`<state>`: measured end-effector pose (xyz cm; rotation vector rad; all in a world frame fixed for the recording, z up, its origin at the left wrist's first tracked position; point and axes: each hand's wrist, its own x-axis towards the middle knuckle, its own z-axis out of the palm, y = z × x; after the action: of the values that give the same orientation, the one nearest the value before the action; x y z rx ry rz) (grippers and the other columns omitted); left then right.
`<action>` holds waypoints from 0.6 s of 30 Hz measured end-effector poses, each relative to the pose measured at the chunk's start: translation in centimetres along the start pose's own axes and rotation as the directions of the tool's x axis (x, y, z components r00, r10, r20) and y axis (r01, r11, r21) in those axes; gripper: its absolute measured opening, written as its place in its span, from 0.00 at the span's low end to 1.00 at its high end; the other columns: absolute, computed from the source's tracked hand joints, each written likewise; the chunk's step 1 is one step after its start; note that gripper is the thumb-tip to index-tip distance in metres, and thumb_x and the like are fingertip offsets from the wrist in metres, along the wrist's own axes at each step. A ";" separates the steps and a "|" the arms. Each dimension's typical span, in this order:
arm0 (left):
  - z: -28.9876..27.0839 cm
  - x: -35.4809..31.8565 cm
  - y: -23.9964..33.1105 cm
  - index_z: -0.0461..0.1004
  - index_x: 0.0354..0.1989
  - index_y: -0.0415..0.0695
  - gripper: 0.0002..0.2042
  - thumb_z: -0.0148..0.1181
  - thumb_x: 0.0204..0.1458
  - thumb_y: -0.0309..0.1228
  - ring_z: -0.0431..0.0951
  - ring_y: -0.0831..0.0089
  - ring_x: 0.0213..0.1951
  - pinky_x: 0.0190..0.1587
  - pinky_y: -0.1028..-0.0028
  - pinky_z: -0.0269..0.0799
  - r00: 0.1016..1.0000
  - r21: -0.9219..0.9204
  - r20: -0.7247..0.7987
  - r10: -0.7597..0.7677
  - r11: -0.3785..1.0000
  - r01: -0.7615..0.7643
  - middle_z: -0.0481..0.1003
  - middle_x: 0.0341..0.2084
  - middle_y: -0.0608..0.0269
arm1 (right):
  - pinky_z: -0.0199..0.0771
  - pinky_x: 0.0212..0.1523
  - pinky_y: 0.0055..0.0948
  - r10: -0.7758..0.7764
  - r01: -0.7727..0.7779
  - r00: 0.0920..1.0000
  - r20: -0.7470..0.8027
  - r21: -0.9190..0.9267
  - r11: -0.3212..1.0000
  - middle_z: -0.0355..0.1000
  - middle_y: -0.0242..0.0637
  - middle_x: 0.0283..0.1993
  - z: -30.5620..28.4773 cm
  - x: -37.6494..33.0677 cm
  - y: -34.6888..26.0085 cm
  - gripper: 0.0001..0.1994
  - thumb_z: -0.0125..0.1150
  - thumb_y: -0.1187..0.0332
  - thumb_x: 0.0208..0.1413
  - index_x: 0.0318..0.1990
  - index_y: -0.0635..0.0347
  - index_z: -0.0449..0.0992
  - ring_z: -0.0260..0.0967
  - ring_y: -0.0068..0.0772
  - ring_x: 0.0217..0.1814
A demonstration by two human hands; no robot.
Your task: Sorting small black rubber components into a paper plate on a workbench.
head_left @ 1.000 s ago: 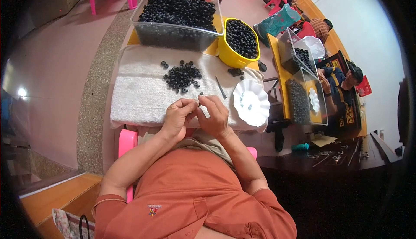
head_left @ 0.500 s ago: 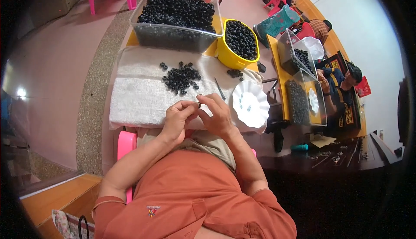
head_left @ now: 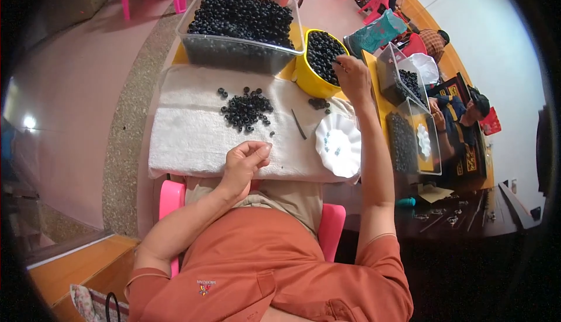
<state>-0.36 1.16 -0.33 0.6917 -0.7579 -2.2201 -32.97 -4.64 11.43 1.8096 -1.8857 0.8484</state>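
Your right hand (head_left: 352,75) is stretched out to the yellow bowl (head_left: 311,82) at the far right of the white towel (head_left: 193,135); its fingers are curled loosely down over the bowl's right rim, touching or just above the black rings (head_left: 322,53) heaped inside; whether they pinch one you cannot tell from here. Your left hand (head_left: 246,161) rests at the near edge of the towel, close to your body; its fingers are bent inward with thumb and forefinger tips drawn together, and anything held between them is too small to make out. A loose pile of black rings (head_left: 246,108) lies on the middle of the towel, well apart from both hands; a few more rings (head_left: 319,104) sit just below the bowl; a thin dark tool (head_left: 298,124) lies slanted between the pile and the white scalloped plate (head_left: 338,145), which sits on the towel's right end beside your right forearm. Beyond the towel stands a large clear bin (head_left: 239,27) filled with the same black rings, touching the yellow bowl's left side.
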 end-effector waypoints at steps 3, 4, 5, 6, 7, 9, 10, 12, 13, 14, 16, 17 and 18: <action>-0.1 0.0 0.0 0.76 0.40 0.39 0.07 0.60 0.57 0.28 0.74 0.80 0.37 0.44 0.77 0.73 1.000 -0.015 0.010 -0.003 1.000 0.003 0.77 0.41 0.60 | 0.76 0.40 0.33 -0.007 0.009 1.000 0.029 -0.097 0.995 0.78 0.45 0.37 1.1 1.3 1.4 0.11 0.67 0.68 0.50 0.42 0.57 0.80 0.78 0.41 0.38; -0.1 0.0 0.0 0.76 0.40 0.39 0.07 0.60 0.57 0.28 0.74 0.80 0.37 0.44 0.77 0.73 1.000 -0.019 0.004 -0.002 1.000 0.002 0.77 0.41 0.60 | 0.75 0.41 0.36 0.036 -0.036 0.999 0.013 -0.011 0.999 0.78 0.44 0.36 1.5 1.4 1.5 0.10 0.66 0.68 0.49 0.41 0.56 0.81 0.77 0.45 0.38; 0.0 -0.1 0.1 0.75 0.40 0.39 0.07 0.60 0.57 0.27 0.74 0.80 0.37 0.44 0.77 0.73 1.000 -0.031 0.004 -0.006 1.000 0.006 0.77 0.41 0.60 | 0.74 0.43 0.39 0.081 -0.081 0.997 0.003 0.074 0.994 0.78 0.44 0.36 1.8 1.3 1.7 0.10 0.66 0.67 0.49 0.40 0.54 0.81 0.75 0.48 0.39; -0.1 0.0 0.1 0.75 0.40 0.39 0.07 0.60 0.57 0.27 0.74 0.80 0.37 0.44 0.77 0.73 1.000 -0.043 0.005 -0.011 0.999 0.011 0.77 0.41 0.60 | 0.74 0.43 0.39 0.080 -0.081 0.997 0.009 0.074 0.994 0.78 0.44 0.36 1.9 1.0 2.0 0.10 0.66 0.67 0.49 0.40 0.54 0.81 0.75 0.48 0.39; -0.1 0.0 0.1 0.75 0.40 0.39 0.07 0.60 0.57 0.27 0.74 0.80 0.37 0.44 0.77 0.73 1.000 -0.048 0.002 -0.015 0.999 0.015 0.77 0.41 0.60 | 0.75 0.42 0.37 0.091 -0.088 0.996 -0.019 0.133 0.987 0.78 0.43 0.35 1.7 0.5 2.2 0.09 0.66 0.68 0.49 0.39 0.55 0.81 0.76 0.47 0.39; -0.3 0.1 0.0 0.75 0.40 0.38 0.07 0.60 0.56 0.27 0.74 0.79 0.37 0.43 0.76 0.74 1.000 -0.018 0.009 -0.003 1.000 0.003 0.77 0.41 0.60 | 0.75 0.42 0.36 0.107 -0.098 0.993 -0.039 0.189 0.977 0.78 0.43 0.35 1.6 -0.6 2.5 0.08 0.66 0.69 0.49 0.38 0.55 0.81 0.77 0.45 0.38; -0.2 0.2 0.0 0.75 0.40 0.38 0.07 0.60 0.56 0.27 0.74 0.79 0.37 0.43 0.76 0.74 1.000 -0.022 0.009 -0.009 1.000 0.009 0.77 0.41 0.60 | 0.75 0.41 0.34 0.117 -0.106 0.992 -0.054 0.181 0.978 0.78 0.42 0.35 1.5 -1.1 2.6 0.07 0.66 0.69 0.49 0.37 0.55 0.81 0.77 0.43 0.38; -0.2 0.3 0.0 0.75 0.40 0.38 0.07 0.60 0.56 0.26 0.74 0.79 0.37 0.43 0.77 0.74 1.000 -0.022 0.007 -0.002 1.000 0.002 0.77 0.40 0.59 | 0.76 0.40 0.33 0.132 -0.119 0.989 -0.066 0.170 0.978 0.79 0.42 0.34 1.2 -2.2 2.8 0.06 0.66 0.70 0.49 0.36 0.56 0.81 0.78 0.41 0.37; -0.3 0.3 -0.2 0.75 0.40 0.38 0.07 0.60 0.56 0.26 0.74 0.79 0.37 0.43 0.77 0.74 1.000 -0.025 0.004 -0.007 1.000 0.008 0.77 0.40 0.59 | 0.76 0.40 0.33 0.122 -0.107 0.990 -0.072 0.180 0.978 0.79 0.42 0.34 1.1 -2.8 2.6 0.06 0.66 0.71 0.49 0.35 0.57 0.81 0.78 0.41 0.37; -0.4 0.4 -0.3 0.75 0.40 0.38 0.07 0.60 0.56 0.26 0.75 0.79 0.37 0.42 0.77 0.74 1.000 -0.019 0.010 0.002 1.000 -0.002 0.77 0.40 0.59 | 0.76 0.39 0.32 0.113 -0.096 0.991 -0.079 0.190 0.977 0.79 0.42 0.34 0.9 -3.5 2.4 0.06 0.66 0.72 0.49 0.35 0.57 0.81 0.78 0.40 0.37; -0.3 0.5 -0.4 0.76 0.40 0.38 0.07 0.61 0.56 0.26 0.75 0.80 0.36 0.42 0.78 0.75 1.000 -0.019 0.018 0.014 1.000 -0.014 0.77 0.39 0.59 | 0.76 0.39 0.31 0.108 -0.093 0.992 -0.069 0.197 0.976 0.79 0.41 0.33 0.3 -4.7 1.3 0.05 0.67 0.73 0.48 0.35 0.58 0.81 0.78 0.40 0.37; -0.2 0.4 -0.4 0.76 0.40 0.38 0.07 0.61 0.56 0.26 0.75 0.80 0.36 0.42 0.78 0.75 1.000 -0.019 0.012 0.010 1.000 -0.009 0.77 0.39 0.59 | 0.76 0.38 0.31 0.098 -0.082 0.993 -0.065 0.207 0.975 0.79 0.41 0.33 0.0 -5.1 0.4 0.05 0.67 0.74 0.48 0.34 0.58 0.81 0.78 0.40 0.36; -0.2 0.3 -0.4 0.76 0.40 0.38 0.07 0.61 0.55 0.26 0.75 0.80 0.35 0.41 0.79 0.74 1.000 0.027 0.011 0.025 0.999 -0.025 0.78 0.38 0.60 | 0.76 0.38 0.29 0.059 -0.049 0.997 -0.050 0.178 0.983 0.79 0.41 0.33 -0.1 -5.6 -0.6 0.05 0.66 0.76 0.48 0.34 0.60 0.80 0.78 0.38 0.36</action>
<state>-0.62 1.08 -0.83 0.6797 -0.7990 -2.1963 -31.85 -0.35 7.90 1.8224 -1.8846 1.1057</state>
